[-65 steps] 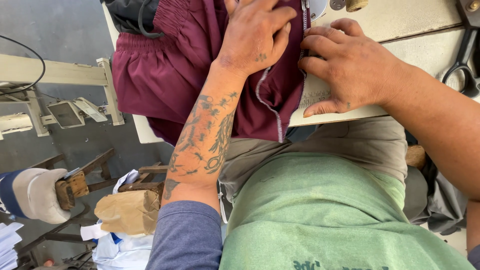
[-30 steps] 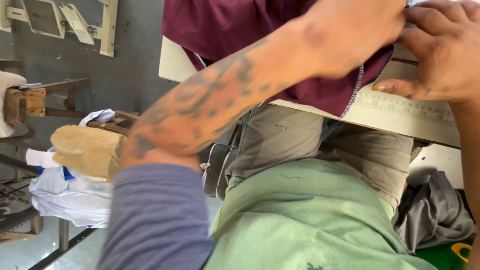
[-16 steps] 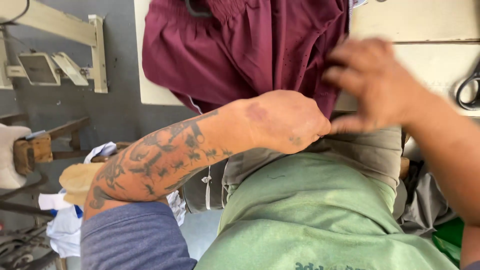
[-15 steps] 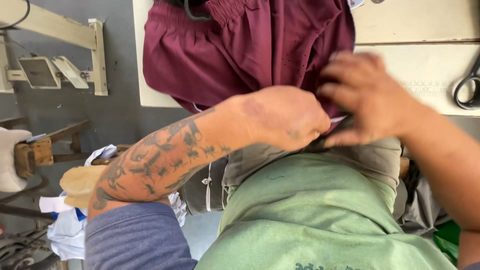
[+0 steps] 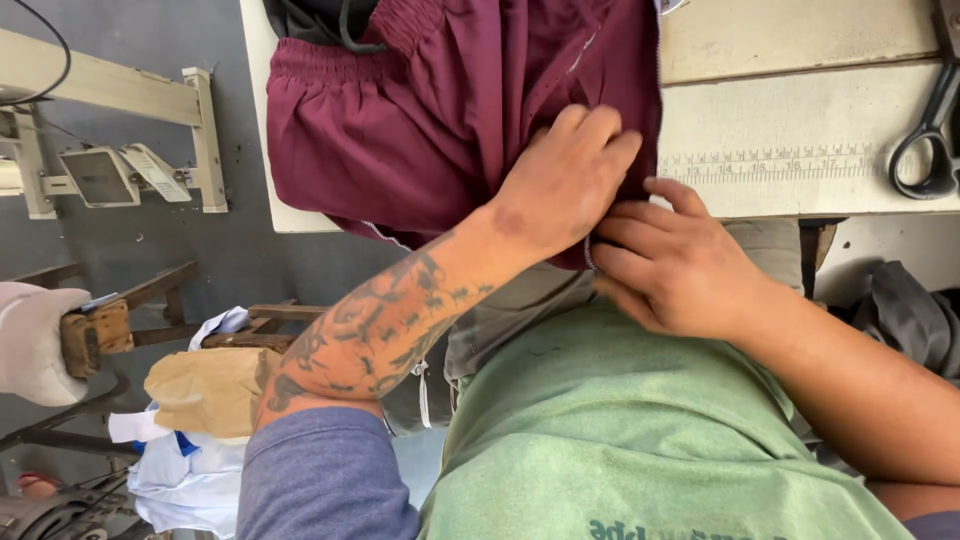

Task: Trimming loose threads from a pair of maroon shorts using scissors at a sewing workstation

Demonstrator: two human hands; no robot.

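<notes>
At the table's (image 5: 800, 130) edge, both hands (image 5: 620, 230) pinch the maroon garment (image 5: 430, 110).

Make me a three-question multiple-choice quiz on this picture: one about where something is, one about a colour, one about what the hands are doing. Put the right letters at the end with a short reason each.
1. Where do the scissors lie?
A. On the table, at the right edge of the view
B. On the floor beside the chair
C. In the left hand

2. What colour is the garment on the table?
A. Navy blue
B. Maroon
C. White

3. What are the left hand and the right hand doing?
A. Both rest flat in the lap
B. One holds the scissors
C. Both pinch the garment's lower edge at the table's near side

Answers:
1 A, the dark handles lie on the tabletop at far right.
2 B, the cloth is dark red throughout.
3 C, the fingers of both hands close on the hem where it hangs off the table.
</notes>
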